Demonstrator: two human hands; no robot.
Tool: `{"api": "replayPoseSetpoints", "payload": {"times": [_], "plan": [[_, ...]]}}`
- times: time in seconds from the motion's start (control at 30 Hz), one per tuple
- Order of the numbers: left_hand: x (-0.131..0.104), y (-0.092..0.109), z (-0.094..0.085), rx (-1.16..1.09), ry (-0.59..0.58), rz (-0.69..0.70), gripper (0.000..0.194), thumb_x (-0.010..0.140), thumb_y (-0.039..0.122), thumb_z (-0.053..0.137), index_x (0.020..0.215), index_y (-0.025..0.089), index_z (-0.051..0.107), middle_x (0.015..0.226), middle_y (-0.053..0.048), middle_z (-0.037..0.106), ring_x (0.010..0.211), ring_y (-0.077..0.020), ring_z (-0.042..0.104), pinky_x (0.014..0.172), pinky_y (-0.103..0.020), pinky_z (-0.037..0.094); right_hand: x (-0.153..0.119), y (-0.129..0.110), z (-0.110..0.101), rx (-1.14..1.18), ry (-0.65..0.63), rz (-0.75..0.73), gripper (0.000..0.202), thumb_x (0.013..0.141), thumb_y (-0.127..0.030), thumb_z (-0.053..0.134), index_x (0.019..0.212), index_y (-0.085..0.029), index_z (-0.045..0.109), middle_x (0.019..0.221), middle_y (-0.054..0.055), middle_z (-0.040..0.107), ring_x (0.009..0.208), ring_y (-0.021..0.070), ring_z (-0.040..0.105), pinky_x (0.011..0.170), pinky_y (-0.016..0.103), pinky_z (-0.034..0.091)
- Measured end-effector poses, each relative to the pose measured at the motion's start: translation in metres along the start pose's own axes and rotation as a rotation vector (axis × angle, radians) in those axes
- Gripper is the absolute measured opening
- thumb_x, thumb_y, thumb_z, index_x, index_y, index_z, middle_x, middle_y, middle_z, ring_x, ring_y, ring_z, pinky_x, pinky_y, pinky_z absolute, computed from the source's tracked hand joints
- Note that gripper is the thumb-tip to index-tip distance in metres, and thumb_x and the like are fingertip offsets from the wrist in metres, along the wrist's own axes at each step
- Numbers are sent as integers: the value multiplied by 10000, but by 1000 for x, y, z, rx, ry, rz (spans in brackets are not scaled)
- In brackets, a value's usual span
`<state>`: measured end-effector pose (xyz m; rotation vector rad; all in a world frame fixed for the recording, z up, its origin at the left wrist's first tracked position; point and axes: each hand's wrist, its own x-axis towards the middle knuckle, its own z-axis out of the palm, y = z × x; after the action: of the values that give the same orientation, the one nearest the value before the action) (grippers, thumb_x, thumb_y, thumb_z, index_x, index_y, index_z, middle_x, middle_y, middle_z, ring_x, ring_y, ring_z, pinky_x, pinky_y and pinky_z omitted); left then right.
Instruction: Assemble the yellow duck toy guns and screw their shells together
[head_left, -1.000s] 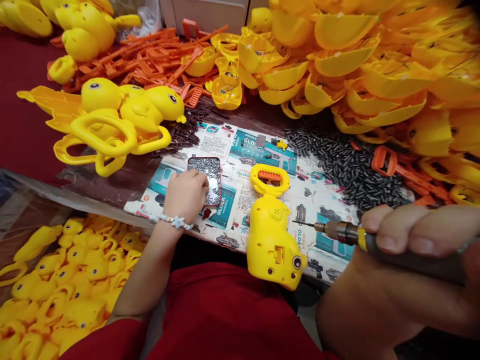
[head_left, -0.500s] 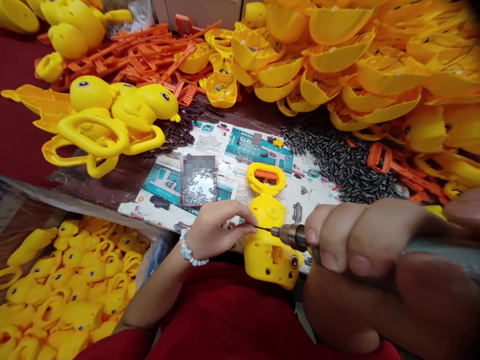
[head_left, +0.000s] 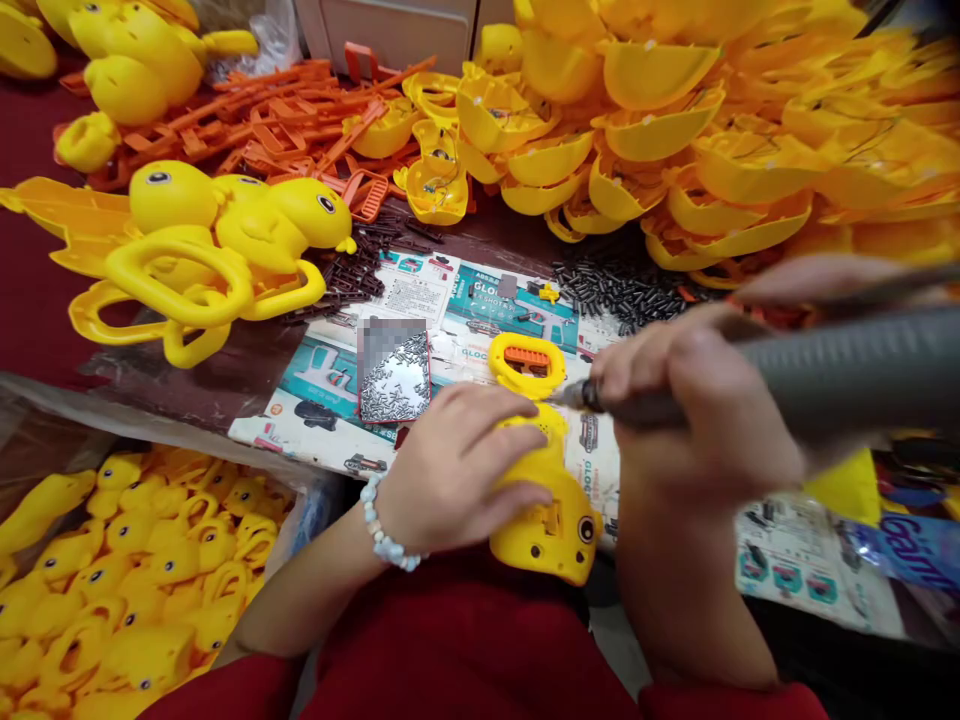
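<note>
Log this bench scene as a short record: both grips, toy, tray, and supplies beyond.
Left grip: spread over the yellow toy
Right grip: closed around a grey screwdriver, blurred tip by the toy's handle
Toy: handle end at the far side
Tray: small metal screws, left of the toy
Supplies: orange parts, yellow half-shells, black pieces

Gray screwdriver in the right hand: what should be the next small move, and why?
Probably steady the yellow toy with the left hand: its fingers lie spread over the body, while the gray screwdriver, gripped in the right hand, points toward the toy's neck.
</note>
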<state>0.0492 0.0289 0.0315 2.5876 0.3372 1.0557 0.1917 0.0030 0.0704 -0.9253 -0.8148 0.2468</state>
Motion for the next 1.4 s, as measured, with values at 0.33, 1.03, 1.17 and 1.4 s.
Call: {"api": "replayPoseSetpoints", "payload": {"times": [0.33,1.03,1.17,1.4], "plan": [[-17,25,41,-158,-194,255,381,910,495,479,847,144,615,1033,-54,700,1086,-217,565,966,-401,379,80,91,12,-218,-6,-37,325,746,-316,680,783,-287,358,589,-65,402,388,95,400,381,317,398],[-22,26,60,-245,-10,136,254,879,312,483,701,173,599,887,5,732,940,-150,641,967,-374,391,66,103,16,-196,0,1,297,670,-110,604,700,-263,351,523,-97,359,367,78,406,366,262,377],[-22,25,59,-280,43,122,238,866,295,484,694,170,590,874,8,736,920,-143,653,971,-359,407,65,105,16,-163,18,1,265,652,-130,610,700,-260,383,513,-94,365,366,84,417,357,258,358],[-21,26,60,-301,90,108,198,843,287,512,705,165,584,847,11,740,894,-145,665,955,-350,423,55,108,16,-141,128,-84,242,715,-192,630,719,-242,393,528,-92,351,367,94,437,377,252,339]]}}
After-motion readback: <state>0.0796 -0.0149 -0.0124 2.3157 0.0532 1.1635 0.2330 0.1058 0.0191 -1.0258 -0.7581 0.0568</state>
